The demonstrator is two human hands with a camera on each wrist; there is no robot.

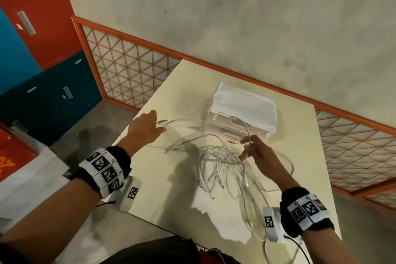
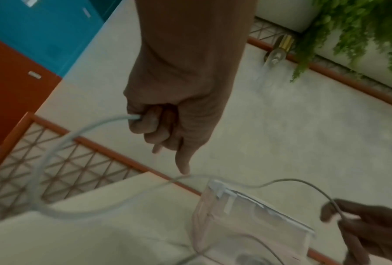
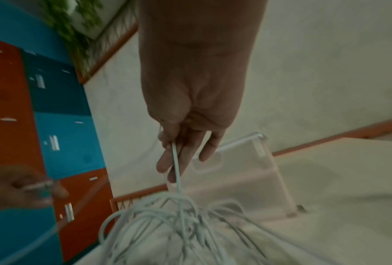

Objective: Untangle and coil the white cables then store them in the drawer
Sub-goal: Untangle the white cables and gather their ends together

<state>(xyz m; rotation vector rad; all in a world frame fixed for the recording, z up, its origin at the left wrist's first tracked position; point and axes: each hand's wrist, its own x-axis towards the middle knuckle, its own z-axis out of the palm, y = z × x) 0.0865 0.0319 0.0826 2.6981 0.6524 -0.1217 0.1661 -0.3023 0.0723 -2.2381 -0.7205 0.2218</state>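
A tangle of white cables point(image 1: 222, 169) lies on the cream table point(image 1: 171, 199), part of it lifted. My left hand point(image 1: 147, 128) is raised at the table's left edge and grips one white cable point(image 2: 83, 130) near its plug end, fingers curled round it point(image 2: 145, 123). My right hand point(image 1: 255, 152) hovers above the tangle, in front of the drawer box, and pinches a cable point(image 3: 175, 165) between thumb and fingers point(image 3: 167, 157). The strand loops from hand to hand. A clear plastic drawer box point(image 1: 242, 113) with a white top stands behind the tangle.
An orange-framed lattice railing point(image 1: 128, 66) runs behind the table along a pale wall. Red and blue lockers point(image 1: 32, 38) stand at the left. A green plant point(image 2: 360, 26) hangs near the wall. The table's left edge drops to a grey floor.
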